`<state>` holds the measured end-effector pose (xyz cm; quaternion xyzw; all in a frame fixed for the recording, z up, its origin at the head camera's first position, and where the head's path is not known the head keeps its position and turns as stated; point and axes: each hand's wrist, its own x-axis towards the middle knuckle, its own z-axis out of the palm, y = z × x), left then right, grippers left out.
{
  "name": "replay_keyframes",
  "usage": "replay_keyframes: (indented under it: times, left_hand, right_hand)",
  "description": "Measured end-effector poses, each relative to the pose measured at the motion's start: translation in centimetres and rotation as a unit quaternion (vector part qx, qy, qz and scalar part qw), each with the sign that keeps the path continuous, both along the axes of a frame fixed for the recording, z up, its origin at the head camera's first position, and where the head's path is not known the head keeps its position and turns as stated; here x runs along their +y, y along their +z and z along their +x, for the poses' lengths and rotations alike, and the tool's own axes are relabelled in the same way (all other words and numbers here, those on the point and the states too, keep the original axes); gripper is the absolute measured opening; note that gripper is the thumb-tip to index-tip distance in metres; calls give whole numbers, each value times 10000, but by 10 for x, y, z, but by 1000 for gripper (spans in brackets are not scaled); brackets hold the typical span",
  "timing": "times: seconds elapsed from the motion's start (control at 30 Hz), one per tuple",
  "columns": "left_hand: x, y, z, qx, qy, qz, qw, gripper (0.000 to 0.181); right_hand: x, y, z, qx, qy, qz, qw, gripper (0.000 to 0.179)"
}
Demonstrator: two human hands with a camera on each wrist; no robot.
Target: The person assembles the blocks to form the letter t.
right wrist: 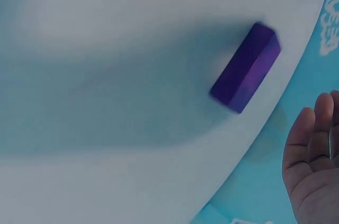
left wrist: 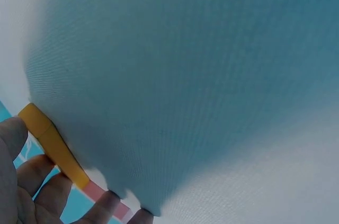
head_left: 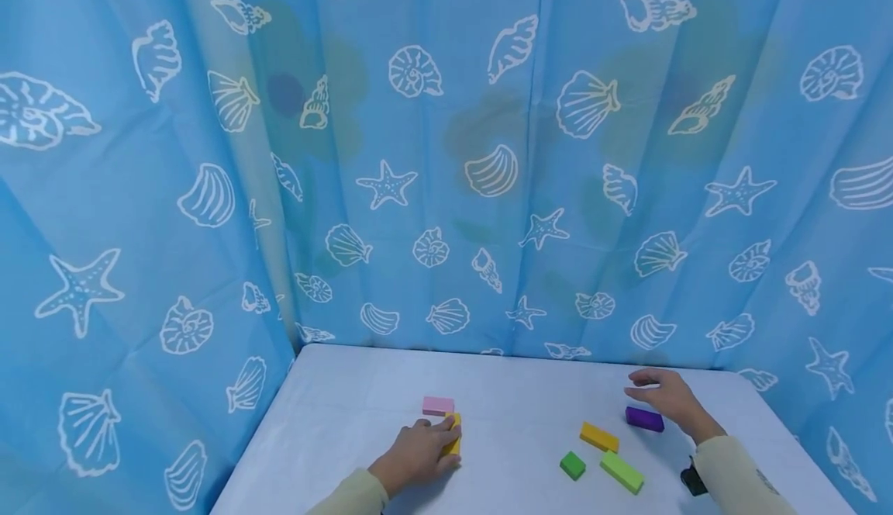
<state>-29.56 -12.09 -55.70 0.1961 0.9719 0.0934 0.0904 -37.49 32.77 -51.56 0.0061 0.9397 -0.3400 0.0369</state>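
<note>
My left hand [head_left: 418, 453] holds a yellow block [head_left: 455, 447] on the white table, its thumb at the near end and fingers along the side. In the left wrist view the thumb and fingers curl about this yellow block [left wrist: 61, 150]. A pink block [head_left: 438, 406] lies at its far end, partly behind my fingertips in the left wrist view. My right hand [head_left: 666, 400], fingers relaxed and holding nothing, hovers just beyond and over a purple block [head_left: 645, 419]. The right wrist view shows that purple block [right wrist: 248, 68] apart from the fingers.
Left of the right forearm lie another yellow block [head_left: 598, 437], a light green block [head_left: 622, 472] and a small green block [head_left: 573, 465]. Beside the right sleeve is a black object [head_left: 693, 480]. A blue shell-patterned curtain [head_left: 446, 212] hangs behind the white table [head_left: 516, 406].
</note>
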Motion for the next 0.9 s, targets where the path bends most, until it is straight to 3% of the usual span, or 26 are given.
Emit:
replay_keyframes:
  times: [0.37, 0.9]
  left_hand:
    - [2, 1, -2, -103, 67, 0, 9999, 54]
    - [4, 1, -1, -146, 180, -66, 9997, 54]
  right_hand:
    - [19, -5, 4, -364, -398, -40, 9985, 63]
    - [34, -31, 7, -745, -840, -237, 9934, 69]
